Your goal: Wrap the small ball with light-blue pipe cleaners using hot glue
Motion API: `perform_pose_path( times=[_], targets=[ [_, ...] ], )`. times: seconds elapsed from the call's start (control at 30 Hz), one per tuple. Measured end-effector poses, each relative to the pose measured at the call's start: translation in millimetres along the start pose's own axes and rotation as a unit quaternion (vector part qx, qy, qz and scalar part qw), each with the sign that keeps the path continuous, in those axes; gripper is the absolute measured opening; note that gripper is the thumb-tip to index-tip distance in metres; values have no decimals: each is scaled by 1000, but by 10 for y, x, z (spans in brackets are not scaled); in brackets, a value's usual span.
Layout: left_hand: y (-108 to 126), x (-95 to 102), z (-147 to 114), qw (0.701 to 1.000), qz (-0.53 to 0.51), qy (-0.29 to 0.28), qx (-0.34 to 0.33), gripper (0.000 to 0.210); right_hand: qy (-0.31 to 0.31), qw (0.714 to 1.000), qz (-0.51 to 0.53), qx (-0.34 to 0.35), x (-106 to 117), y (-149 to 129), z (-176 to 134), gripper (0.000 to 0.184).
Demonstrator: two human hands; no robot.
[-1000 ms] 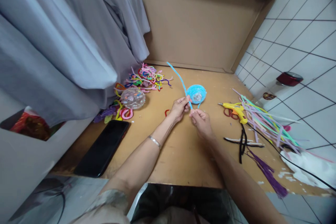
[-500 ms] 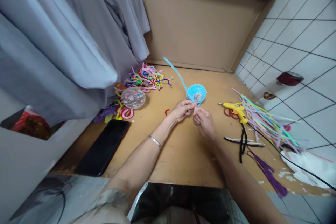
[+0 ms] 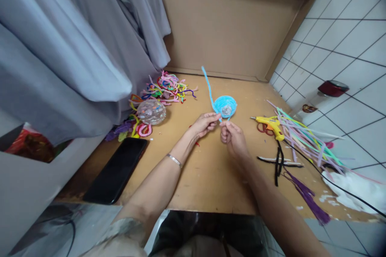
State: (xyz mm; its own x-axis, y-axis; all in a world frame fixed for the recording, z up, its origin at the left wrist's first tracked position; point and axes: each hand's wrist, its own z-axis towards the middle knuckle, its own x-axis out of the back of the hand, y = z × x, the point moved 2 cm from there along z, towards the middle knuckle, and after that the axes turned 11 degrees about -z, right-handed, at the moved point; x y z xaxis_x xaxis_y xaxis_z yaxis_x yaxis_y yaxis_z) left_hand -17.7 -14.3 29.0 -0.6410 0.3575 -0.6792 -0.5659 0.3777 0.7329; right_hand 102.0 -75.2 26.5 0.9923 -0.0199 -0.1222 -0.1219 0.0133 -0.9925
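A blue coil of pipe cleaner, wound round a pale clear centre, is in front of my fingertips. One long blue pipe cleaner end sticks up from its left side, leaning away from me. My left hand pinches a blue strand at the coil's lower left edge. Close beside it, my right hand is closed, thumb against fingers, on a blue strand that comes from the near edge of the coil. The fingertips of both hands nearly meet.
Left of my arm are a black phone, a clear ball with coloured bits and a heap of pipe cleaners. To the right lie a yellow glue gun, loose pipe cleaners, a purple tassel and a bottle.
The upright blue end has swung to the right and stands steeper. My left hand has shifted slightly left, and both hands keep their pinch near the coil.
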Motion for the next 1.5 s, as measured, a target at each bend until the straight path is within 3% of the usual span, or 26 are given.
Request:
perform_pose_path(
  times=[0.13, 0.6, 0.73, 0.97, 1.3, 1.5],
  targets=[
    [-27, -29, -13, 999, 23, -21, 13, 44, -17, 999, 19, -43, -21, -1, -5, 44],
    [-50, -55, -19, 999, 18, -35, 23, 47, -79, 991, 74, -76, -20, -29, -2, 37],
    [-24, -23, -1, 1000, -25, 11, -6, 48, -69, 992, 77, -75, -16, -22, 0, 33],
    [40, 6, 18, 990, -93, 94, -44, 25, -85, 990, 73, -81, -13, 9, 8, 30],
    [32, -1, 24, 987, -85, 125, -59, 23, -102, 990, 72, -66, -79, 39, -26, 30],
    [-28, -90, 21, 985, -99, 121, -79, 25, -63, 997, 33, -18, -148, 35, -55, 25]
  ],
)
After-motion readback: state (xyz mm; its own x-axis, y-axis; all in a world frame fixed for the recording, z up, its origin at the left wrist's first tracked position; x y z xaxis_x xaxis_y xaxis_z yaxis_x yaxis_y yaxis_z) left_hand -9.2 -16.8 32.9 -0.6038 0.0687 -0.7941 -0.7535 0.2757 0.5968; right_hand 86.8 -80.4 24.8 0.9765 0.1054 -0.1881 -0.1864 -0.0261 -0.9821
